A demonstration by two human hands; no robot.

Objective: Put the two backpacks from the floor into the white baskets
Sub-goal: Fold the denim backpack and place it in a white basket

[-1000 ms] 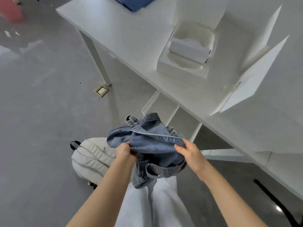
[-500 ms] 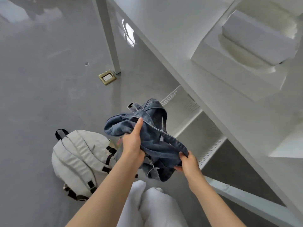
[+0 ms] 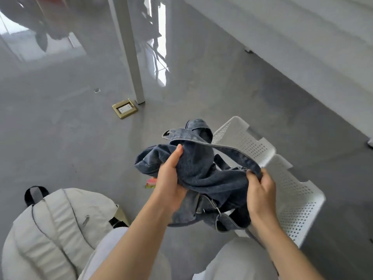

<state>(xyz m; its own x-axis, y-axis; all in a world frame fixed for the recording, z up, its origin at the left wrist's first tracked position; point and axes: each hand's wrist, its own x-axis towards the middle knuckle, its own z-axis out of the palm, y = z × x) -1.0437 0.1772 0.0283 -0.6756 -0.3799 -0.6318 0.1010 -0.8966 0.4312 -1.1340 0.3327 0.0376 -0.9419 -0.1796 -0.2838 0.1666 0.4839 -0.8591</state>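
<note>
A crumpled blue denim backpack (image 3: 203, 172) hangs in the air between both hands, partly over the white perforated baskets (image 3: 290, 186) on the floor at the right. My left hand (image 3: 168, 180) grips its fabric on the left side, thumb up. My right hand (image 3: 260, 190) pinches a strap and fabric on the right. A light grey backpack (image 3: 54, 231) with a black top loop lies flat on the floor at the lower left, touching my knee.
A white table leg (image 3: 129, 49) stands on the glossy grey floor behind the denim backpack, with a brass floor socket (image 3: 124, 108) beside its foot. A small pink and green scrap (image 3: 151, 182) lies on the floor. My knees in white trousers (image 3: 238, 259) fill the bottom edge.
The view has dropped below the tabletop, and the baskets are now in full sight. Both hands have carried the denim backpack lower and to the right, over the baskets.
</note>
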